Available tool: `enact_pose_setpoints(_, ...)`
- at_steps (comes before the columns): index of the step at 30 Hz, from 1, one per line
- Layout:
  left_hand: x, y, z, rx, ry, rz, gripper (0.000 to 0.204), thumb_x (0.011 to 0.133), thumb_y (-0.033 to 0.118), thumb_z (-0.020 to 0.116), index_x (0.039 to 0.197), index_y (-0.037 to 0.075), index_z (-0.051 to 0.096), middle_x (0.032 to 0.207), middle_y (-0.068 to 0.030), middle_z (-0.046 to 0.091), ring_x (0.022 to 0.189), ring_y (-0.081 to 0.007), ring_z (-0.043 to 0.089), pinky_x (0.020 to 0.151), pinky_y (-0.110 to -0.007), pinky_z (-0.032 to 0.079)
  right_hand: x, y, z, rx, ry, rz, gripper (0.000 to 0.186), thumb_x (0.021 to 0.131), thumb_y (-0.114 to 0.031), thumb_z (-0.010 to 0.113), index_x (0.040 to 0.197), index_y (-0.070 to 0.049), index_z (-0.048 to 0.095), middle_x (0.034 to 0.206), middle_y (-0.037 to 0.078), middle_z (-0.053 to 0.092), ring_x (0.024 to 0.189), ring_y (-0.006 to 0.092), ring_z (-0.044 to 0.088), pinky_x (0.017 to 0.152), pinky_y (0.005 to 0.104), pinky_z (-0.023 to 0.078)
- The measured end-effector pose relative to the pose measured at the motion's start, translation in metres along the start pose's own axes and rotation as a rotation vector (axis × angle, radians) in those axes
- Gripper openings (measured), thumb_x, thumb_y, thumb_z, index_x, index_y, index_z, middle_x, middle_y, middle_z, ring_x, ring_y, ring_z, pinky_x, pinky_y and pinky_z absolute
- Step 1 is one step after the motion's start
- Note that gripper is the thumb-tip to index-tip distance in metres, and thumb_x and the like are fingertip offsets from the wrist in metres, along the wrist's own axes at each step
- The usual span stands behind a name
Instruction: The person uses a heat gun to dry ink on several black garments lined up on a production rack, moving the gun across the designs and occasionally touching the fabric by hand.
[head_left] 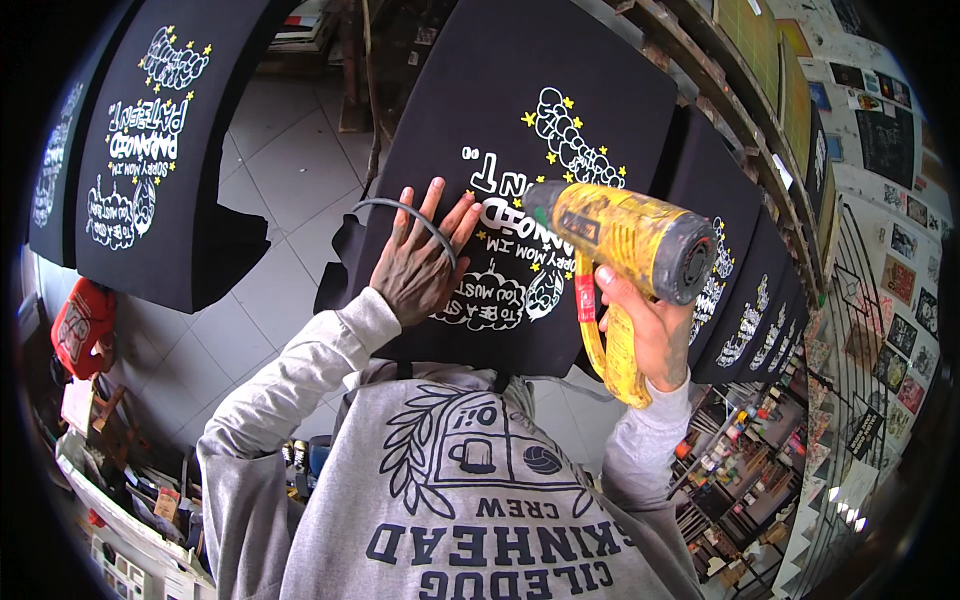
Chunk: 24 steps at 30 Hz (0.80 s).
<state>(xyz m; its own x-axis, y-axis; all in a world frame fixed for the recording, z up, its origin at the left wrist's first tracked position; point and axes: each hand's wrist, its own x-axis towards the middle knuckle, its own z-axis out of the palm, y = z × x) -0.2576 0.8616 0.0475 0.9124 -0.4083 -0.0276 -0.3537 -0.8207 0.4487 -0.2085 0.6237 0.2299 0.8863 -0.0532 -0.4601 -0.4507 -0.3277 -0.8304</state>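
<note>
My right hand [655,335] is wrapped round the handle of a yellow heat gun [625,235] with dark smudges and a black rear end. Its nozzle points left, over the print on a black T-shirt [520,60] spread flat in front of me. The print [575,140] has white lettering, outlined drawings and small yellow stars; the heat gun hides part of it. My left hand [415,265] lies on the shirt's left side, fingers stretched out and spread, close to the lettering. A dark grey cord [385,203] curves across its fingers.
More black shirts with the same print lie in rows at left [150,150] and right [720,200]. Grey floor tiles [290,190] show between the rows. A red bag-like thing [82,328] is at far left. Wooden rails [745,90] run along the right, beside a picture-covered wall [900,250].
</note>
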Motion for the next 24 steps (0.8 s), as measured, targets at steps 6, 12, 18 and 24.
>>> enact_pose_setpoints(6,0.001,0.001,-0.001,0.000,0.000,0.001,0.079,0.098,0.032,0.057,0.165,0.007,0.022,0.169,-0.0103,0.029,0.159,-0.0416,0.014,0.127,-0.064,0.009,0.008,-0.014,-0.013,-0.021,0.037,0.055,0.036,0.091,-0.001,0.076,0.125,0.001,0.066,0.108,0.007,0.073,0.090,0.0113,0.068,0.073,0.0266,0.056)
enact_pose_setpoints(12,0.001,0.003,0.001,-0.009,-0.007,-0.004,0.082,0.096,0.032,0.060,0.165,0.006,0.023,0.168,-0.0115,0.029,0.159,-0.0412,0.014,0.127,-0.064,0.010,0.015,-0.011,-0.013,-0.010,0.058,0.030,0.035,0.091,-0.004,0.077,0.125,0.000,0.066,0.106,0.006,0.073,0.083,0.0101,0.067,0.063,0.0245,0.054)
enact_pose_setpoints(18,0.003,0.005,-0.001,-0.099,0.034,-0.023,0.089,0.089,0.024,0.070,0.163,0.008,0.024,0.166,-0.0114,0.033,0.158,-0.0405,0.015,0.128,-0.063,0.008,0.022,-0.009,-0.013,-0.027,0.039,-0.020,0.037,0.091,-0.004,0.077,0.127,0.001,0.065,0.110,0.008,0.073,0.089,0.0116,0.068,0.071,0.0263,0.056)
enact_pose_setpoints(24,0.002,0.005,-0.001,-0.101,0.033,-0.031,0.091,0.088,0.025,0.071,0.163,0.007,0.024,0.167,-0.0109,0.031,0.159,-0.0413,0.014,0.128,-0.062,0.009,0.025,-0.008,-0.012,-0.042,0.029,0.033,0.039,0.091,-0.001,0.077,0.128,0.002,0.065,0.119,0.009,0.072,0.106,0.0153,0.068,0.095,0.0330,0.054)
